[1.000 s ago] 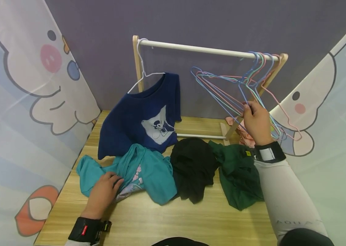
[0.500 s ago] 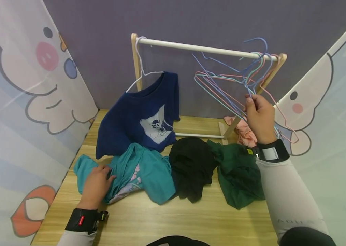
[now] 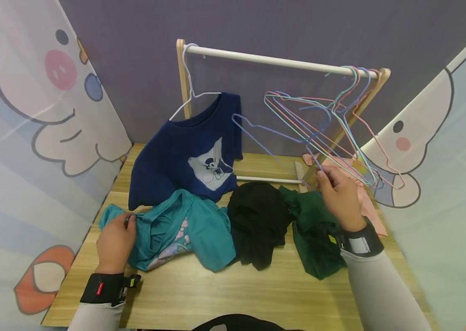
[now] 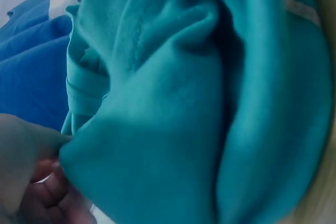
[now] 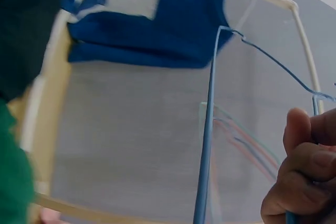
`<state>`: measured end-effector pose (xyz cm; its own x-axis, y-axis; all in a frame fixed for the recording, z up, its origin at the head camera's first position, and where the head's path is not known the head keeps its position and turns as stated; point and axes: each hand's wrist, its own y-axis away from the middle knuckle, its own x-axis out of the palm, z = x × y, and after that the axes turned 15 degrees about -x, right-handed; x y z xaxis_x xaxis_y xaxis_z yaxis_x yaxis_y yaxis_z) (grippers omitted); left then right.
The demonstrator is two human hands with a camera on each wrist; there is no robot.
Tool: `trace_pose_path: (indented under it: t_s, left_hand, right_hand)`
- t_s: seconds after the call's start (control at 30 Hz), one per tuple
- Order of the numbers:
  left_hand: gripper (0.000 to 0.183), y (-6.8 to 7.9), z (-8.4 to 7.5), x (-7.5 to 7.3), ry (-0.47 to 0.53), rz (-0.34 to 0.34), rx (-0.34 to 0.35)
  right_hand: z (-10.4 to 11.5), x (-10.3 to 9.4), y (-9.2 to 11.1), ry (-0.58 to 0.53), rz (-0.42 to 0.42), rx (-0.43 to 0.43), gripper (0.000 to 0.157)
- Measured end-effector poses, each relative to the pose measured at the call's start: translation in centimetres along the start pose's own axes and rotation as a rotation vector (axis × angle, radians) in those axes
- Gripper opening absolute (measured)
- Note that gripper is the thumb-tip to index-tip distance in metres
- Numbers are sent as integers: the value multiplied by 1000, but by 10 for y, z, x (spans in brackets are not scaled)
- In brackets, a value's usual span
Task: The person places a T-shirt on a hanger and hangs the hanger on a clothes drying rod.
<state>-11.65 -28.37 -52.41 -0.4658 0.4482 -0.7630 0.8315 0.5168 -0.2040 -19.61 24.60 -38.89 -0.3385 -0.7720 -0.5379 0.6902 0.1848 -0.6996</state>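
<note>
- Wood-grain table (image 3: 216, 294) spreads under everything, its near stretch bare in front of the clothes.
- Clothes rack (image 3: 266, 59), pale uprights with a white rail, stands at the back of it.
- Navy T-shirt (image 3: 162, 165), with a white printed patch, hangs at the rack's left end from a white hanger (image 3: 190, 96).
- Teal garment (image 3: 210, 236) lies rumpled on the table in front of that shirt.
- Dark green garment (image 3: 317, 253) lies to the right, near the right wrist.
- Black garment (image 3: 259, 225) sits bunched between the teal and green ones.
- Pink cloth (image 3: 367, 207) lies by the rack's right foot, partly hidden by the right hand.
- Several coloured hangers (image 3: 334, 109) hang at the rail's right end.
- Blue hanger (image 3: 276, 132) is off the rail, tilted in front of them.
- Right hand (image 3: 340, 197) grips the blue hanger, fingers curled closed round one side.
- Left hand (image 3: 115, 243) pinches the teal garment's left part between thumb and fingers.
</note>
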Motion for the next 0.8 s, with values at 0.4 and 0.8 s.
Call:
trace_pose_path:
  t_s: [0.4, 0.8]
  left_hand:
    - [38, -6, -1, -10, 74, 168, -72]
    - [21, -4, -14, -52, 10, 307, 437]
  right_hand:
    - [-14, 42, 89, -34, 194, 14, 15]
    - [-17, 52, 118, -83, 228, -7, 16]
